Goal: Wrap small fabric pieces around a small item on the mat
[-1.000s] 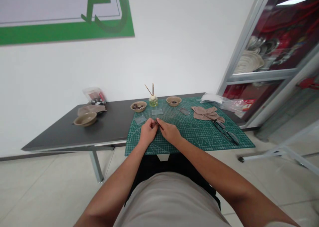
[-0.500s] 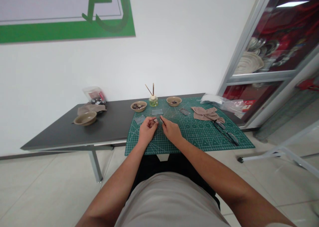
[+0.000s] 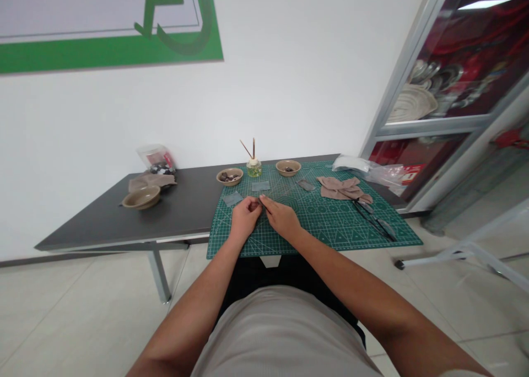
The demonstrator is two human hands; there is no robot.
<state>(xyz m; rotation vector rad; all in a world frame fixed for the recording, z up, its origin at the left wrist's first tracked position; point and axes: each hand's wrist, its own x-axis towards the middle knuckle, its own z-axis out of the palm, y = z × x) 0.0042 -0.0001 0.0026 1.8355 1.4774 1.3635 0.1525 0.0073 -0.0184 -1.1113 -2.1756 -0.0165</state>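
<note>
Head view, looking forward and down at a person seated at a dark grey surface [image 3: 173, 217] against a white wall. Both forearms reach out from the near edge, and the hands meet above a green cutting mat [image 3: 334, 233] printed with a grid of lines. The left hand [image 3: 246, 218] is clenched, its thumb and forefinger pinching a small dark piece [image 3: 259, 203], too small to identify, just above the mat near its middle. The right hand [image 3: 281, 218] sits just beside it, with its thumb and forefinger closing on the same spot. Whether that grip holds the piece, I cannot tell.

Farther away on the mat lie two flat translucent squares [image 3: 260, 186], one to the left of the other, and a dark strip [image 3: 306, 184]. To the right, a crumpled tan cloth [image 3: 341, 188] rests on the mat, and a dark, slender long-handled tool [image 3: 374, 221] lies near the mat's right edge. Along the far edge stand a small beige bowl of dark pebbles [image 3: 229, 176], a glass jar of green liquid [image 3: 254, 169] holding two thin sticks, and a second beige bowl [image 3: 288, 167]. Off the mat to the left are a larger beige bowl [image 3: 141, 198], a tan cloth [image 3: 151, 182] and a clear plastic bag [image 3: 155, 157].
</note>
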